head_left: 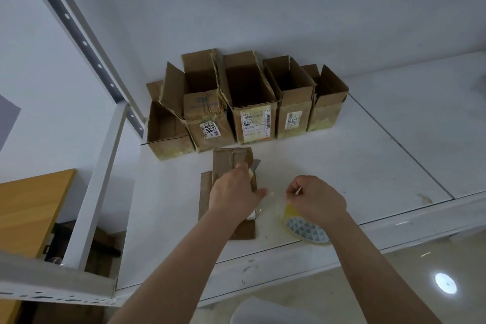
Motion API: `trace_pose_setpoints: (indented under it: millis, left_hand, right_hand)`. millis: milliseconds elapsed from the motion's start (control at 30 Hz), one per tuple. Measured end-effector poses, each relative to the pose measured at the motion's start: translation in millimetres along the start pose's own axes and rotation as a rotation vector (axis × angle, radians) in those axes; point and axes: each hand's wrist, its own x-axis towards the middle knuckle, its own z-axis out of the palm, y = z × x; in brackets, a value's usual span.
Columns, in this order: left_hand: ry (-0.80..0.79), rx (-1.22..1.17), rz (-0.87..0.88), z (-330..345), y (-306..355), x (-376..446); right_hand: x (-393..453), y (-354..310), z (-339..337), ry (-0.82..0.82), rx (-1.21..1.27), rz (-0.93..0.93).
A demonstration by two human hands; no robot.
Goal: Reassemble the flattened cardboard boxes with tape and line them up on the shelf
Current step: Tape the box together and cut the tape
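Flattened cardboard box under left hand pinching clear tape, right hand gripping tape roll just right

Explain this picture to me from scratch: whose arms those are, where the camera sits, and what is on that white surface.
There is no machine here. A person wears one camera on the head, looking forward and down, so the two bare arms coming in from the bottom are their own. The white surface is a shelf board. At its back stand five assembled cardboard boxes, open at the top and lined up side by side against the wall. In front of them lies a flattened cardboard box. The left hand rests on it and seems to pinch one end of a clear strip of tape. The right hand pinches the other end, just above the tape roll.
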Motion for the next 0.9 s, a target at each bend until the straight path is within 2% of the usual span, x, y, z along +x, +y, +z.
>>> trace_pose_setpoints:
  millis: [100,200,300,433,567,667,733,800,833,900]
  left_hand:
    - [-0.015,-0.036,-0.007,1.4,-2.4,3.2]
    - [-0.035,-0.105,-0.021,-1.0,-10.5,2.9]
    - [-0.022,-0.113,-0.021,-1.7,-18.3,3.2]
    - [-0.003,0.079,-0.014,1.4,-8.2,6.1]
    - [0.02,0.264,-0.056,7.0,8.8,4.5]
    - [0.005,0.273,-0.07,5.5,13.8,1.1]
    - [-0.013,0.166,-0.059,-2.8,9.7,-2.2]
    - [-0.009,-0.108,-0.092,-11.6,3.2,-6.2]
    - [0.028,-0.255,-0.098,-14.9,3.4,-9.8]
    - [0.102,-0.366,-0.033,-17.2,14.5,-17.3]
  right_hand:
    - [0.5,-1.2,5.4,0.009,-0.065,0.019]
    - [1.3,-1.5,5.6,-0.008,-0.018,0.059]
    - [3.5,12.8,-15.9,0.076,0.075,0.168]
    - [2.0,34.5,-33.2,0.146,0.117,0.191]
    - [-2.6,34.7,-21.7,0.164,0.097,0.098]
    - [-6.2,37.5,-19.6,0.15,0.374,0.048]
    - [-11.2,38.3,-21.4,0.14,0.564,-0.006]
    - [-15.9,37.0,-25.0,0.135,0.635,-0.077]
    - [-17.9,35.4,-27.1,0.132,0.653,-0.111]
    - [-20.9,30.4,-31.9,0.12,0.689,-0.164]
